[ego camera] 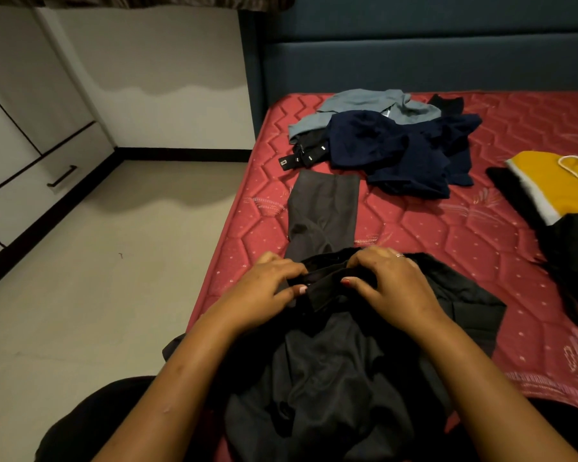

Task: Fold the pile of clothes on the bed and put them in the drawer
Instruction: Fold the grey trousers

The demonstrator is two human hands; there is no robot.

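The task looks to be in its early part. On the red quilted mattress of the bed (pixel 481 248) the left hand (pixel 274 283) and the right hand (pixel 392 283) both clamp the bunched upper edge of a crumpled black fabric garment (pixel 331 378), fingers curled over it and thumbs pinching underneath. This garment lies at 6 o'clock, close to the person, and is not yet folded.

Just beyond the hands, at 12 o'clock, a dark grey pair of trousers (pixel 324 211) lies flat and narrow. It appears to be folded lengthwise, but its near end disappears under the black garment. Further off, toward 1 o'clock, sits the loose pile: a crumpled navy blue garment (pixel 397 151) over a pale grey-blue one (pixel 364 106), with a black studded strap poking out.

At 3 o'clock a yellow and white cloth item (pixel 561 181) rests on more black fabric, cut off by the frame edge — folded or not, it cannot be told. The white drawer with a black bar handle (pixel 30 198) at 9 o'clock is closed, so nothing seems put away.
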